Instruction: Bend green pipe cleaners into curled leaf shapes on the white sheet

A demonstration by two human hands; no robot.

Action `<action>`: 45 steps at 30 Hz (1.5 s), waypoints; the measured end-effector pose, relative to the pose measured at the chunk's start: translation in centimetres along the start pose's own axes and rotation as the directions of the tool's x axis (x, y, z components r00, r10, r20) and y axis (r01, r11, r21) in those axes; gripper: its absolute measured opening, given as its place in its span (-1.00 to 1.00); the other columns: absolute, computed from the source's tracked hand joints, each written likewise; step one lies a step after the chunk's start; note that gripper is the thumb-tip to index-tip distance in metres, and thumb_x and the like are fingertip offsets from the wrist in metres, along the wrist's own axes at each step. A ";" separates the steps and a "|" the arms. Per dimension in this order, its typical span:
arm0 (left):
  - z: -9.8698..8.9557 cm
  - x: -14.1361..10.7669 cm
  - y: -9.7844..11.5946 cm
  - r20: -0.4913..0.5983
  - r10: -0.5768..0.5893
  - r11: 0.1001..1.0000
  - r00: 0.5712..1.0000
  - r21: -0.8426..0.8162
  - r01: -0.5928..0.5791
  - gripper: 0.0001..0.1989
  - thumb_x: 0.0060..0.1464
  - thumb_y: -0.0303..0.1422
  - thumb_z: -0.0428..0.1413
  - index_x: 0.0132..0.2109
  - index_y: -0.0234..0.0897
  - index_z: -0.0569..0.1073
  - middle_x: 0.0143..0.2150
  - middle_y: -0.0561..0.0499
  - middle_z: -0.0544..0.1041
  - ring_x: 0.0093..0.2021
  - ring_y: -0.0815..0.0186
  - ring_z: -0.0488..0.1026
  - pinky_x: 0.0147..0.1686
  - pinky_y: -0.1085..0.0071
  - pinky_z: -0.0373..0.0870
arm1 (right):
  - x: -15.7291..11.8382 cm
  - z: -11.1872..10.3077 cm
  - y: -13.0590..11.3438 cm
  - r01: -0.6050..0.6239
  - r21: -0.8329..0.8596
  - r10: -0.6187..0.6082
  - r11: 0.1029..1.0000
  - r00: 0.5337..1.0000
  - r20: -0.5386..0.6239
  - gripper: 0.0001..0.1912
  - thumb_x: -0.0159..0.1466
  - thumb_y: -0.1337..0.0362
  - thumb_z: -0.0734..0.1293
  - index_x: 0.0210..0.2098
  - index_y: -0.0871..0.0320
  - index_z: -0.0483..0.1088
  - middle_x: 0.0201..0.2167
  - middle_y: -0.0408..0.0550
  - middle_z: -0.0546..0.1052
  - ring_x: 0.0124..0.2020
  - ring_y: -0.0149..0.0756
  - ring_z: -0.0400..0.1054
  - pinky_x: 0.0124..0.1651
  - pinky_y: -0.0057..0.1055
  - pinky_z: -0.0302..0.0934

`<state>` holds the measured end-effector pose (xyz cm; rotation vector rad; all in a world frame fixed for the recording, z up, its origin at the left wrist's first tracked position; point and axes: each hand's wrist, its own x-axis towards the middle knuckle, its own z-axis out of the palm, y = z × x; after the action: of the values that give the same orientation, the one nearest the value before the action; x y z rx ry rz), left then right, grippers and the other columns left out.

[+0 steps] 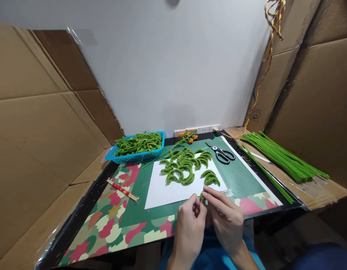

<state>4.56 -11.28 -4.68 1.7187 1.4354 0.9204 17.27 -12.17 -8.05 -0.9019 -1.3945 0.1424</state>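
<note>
At the front edge of the table, my left hand (pixel 191 222) and my right hand (pixel 225 217) meet, both with fingers pinched. Between the fingertips a short piece of green pipe cleaner (pixel 201 195) shows; most of it is hidden. Just beyond lies a small group of curved green pipe cleaner pieces (pixel 210 177) on a white sheet of paper (pixel 156 193). A larger pile of folded, leaf-like pipe cleaner pieces (pixel 180 165) covers the paper's middle and back.
A blue basket (pixel 134 156) heaped with green pieces stands back left. Scissors (pixel 222 154) lie back right, near an orange-and-green pipe cleaner flower (pixel 188 137). Long green pipe cleaners (pixel 283 157) lie at the right. Wrapped chopsticks (pixel 122 189) rest left. Cardboard walls (pixel 44 93) flank the table.
</note>
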 end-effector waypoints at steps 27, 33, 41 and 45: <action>-4.9 1.2 1.0 -0.030 0.047 0.793 0.998 0.608 -0.019 -0.73 0.45 -0.27 -0.08 -0.27 -0.17 0.31 -0.39 0.03 0.51 -0.39 0.22 0.48 -0.38 0.36 0.02 | 0.2 0.8 -0.5 -0.022 -0.058 0.015 0.998 0.993 -0.119 -0.55 0.39 0.54 0.30 0.19 0.07 0.50 0.01 0.04 0.64 0.04 -0.16 0.57 0.08 -0.20 0.51; -6.2 2.2 0.1 0.063 0.109 0.645 0.992 0.755 -0.119 -0.77 0.46 -0.32 -0.07 -0.22 -0.17 0.37 -0.26 -0.01 0.56 -0.25 0.15 0.56 -0.38 0.34 0.03 | 0.6 0.5 -0.9 0.011 -0.044 -0.015 0.999 0.995 -0.097 -0.62 0.38 0.53 0.26 0.06 0.09 0.55 -0.11 0.03 0.65 -0.07 -0.17 0.57 -0.03 -0.22 0.51; -6.1 2.6 -1.1 0.046 0.093 0.692 0.995 0.716 -0.098 -0.76 0.42 -0.30 -0.04 -0.29 -0.17 0.28 -0.35 0.06 0.47 -0.31 0.22 0.49 -0.38 0.37 0.05 | 1.3 0.5 -1.5 0.066 -0.056 -0.071 0.996 0.993 -0.095 -0.65 0.37 0.54 0.25 -0.01 0.11 0.55 -0.21 0.01 0.64 -0.19 -0.21 0.57 -0.16 -0.31 0.50; -6.0 2.5 -1.1 0.060 0.106 0.712 0.993 0.692 -0.118 -0.77 0.42 -0.27 -0.05 -0.28 -0.17 0.30 -0.33 0.07 0.49 -0.30 0.23 0.48 -0.37 0.37 0.06 | 1.1 0.5 -1.4 0.073 -0.053 -0.077 0.996 0.994 -0.073 -0.66 0.36 0.53 0.26 -0.01 0.11 0.54 -0.22 0.01 0.63 -0.20 -0.21 0.55 -0.17 -0.30 0.49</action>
<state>-0.84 -8.20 -2.42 2.3697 1.8269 0.4163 16.48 -12.22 -6.38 -0.8863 -1.3654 0.0164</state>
